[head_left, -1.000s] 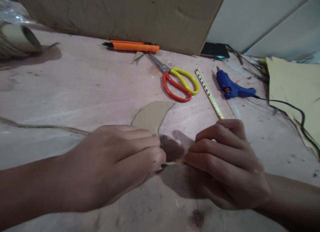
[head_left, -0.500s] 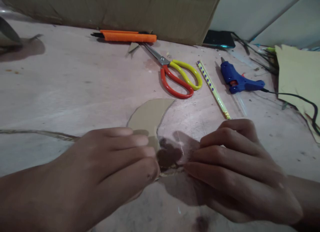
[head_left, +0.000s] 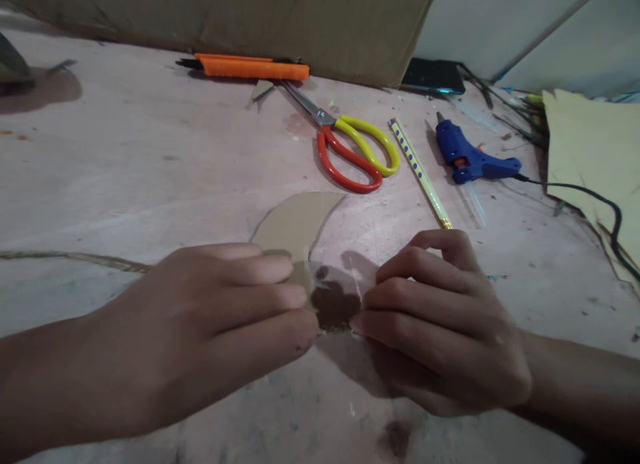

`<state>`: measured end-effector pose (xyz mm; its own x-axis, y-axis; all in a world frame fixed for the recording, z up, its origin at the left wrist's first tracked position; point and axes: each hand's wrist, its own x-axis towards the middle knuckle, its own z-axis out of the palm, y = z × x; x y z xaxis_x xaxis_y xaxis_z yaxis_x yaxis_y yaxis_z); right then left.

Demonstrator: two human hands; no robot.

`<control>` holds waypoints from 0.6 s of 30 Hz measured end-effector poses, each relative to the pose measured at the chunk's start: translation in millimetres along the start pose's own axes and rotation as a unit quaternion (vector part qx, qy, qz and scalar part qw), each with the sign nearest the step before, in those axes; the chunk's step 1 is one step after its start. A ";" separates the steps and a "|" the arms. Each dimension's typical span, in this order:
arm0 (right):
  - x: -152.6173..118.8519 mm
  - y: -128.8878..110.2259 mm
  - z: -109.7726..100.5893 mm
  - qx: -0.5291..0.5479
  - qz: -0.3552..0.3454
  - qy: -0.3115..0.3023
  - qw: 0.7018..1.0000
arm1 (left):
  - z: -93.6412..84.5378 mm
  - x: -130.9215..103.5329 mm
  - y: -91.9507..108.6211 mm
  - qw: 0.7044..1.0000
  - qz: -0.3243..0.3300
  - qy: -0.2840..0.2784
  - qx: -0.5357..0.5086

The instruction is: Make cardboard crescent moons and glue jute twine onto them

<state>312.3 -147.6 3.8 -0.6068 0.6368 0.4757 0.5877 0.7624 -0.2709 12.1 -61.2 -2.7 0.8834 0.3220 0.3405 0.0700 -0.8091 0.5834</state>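
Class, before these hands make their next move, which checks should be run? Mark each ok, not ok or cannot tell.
1. Left-hand grip on the crescent cardboard: ok, fingers lie over its lower part.
2. Right-hand grip secure: cannot tell, what its bunched fingertips hold is hidden.
3. Twine free of snags: ok where visible, trailing off to the left of the picture.
4. Scissors clear of both hands: ok, lying beyond the crescent.
5. Pencil well clear of the right hand: not ok, its near end sits right by the knuckles.
6. Glue gun cold: cannot tell.
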 end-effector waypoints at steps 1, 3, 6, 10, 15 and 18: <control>-0.4 -0.7 0.5 -0.001 0.001 -0.002 1.000 | -0.3 1.1 -0.1 1.000 0.010 -0.014 0.007; -0.6 -2.6 0.0 -0.003 -0.001 -0.008 1.000 | -0.5 3.2 0.0 0.999 0.032 -0.029 0.021; 0.0 -5.9 -2.3 -0.013 0.002 -0.022 1.000 | 0.2 4.2 0.1 0.999 0.016 -0.030 0.003; -0.1 -8.2 -2.4 -0.031 -0.001 -0.012 0.999 | 0.8 0.8 -1.0 0.998 -0.007 -0.050 -0.035; -1.1 -7.1 -2.3 -0.037 -0.002 -0.008 0.999 | 0.2 -0.8 -1.2 0.999 0.015 -0.043 0.018; -0.8 -6.0 -5.5 -0.035 0.002 -0.014 0.999 | 1.2 -1.1 -0.3 0.998 0.037 -0.033 0.044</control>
<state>312.2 -153.3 9.6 -0.6184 0.6432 0.4515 0.6254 0.7507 -0.2128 11.6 -61.9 -4.2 0.9164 0.2293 0.3282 0.0421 -0.8705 0.4904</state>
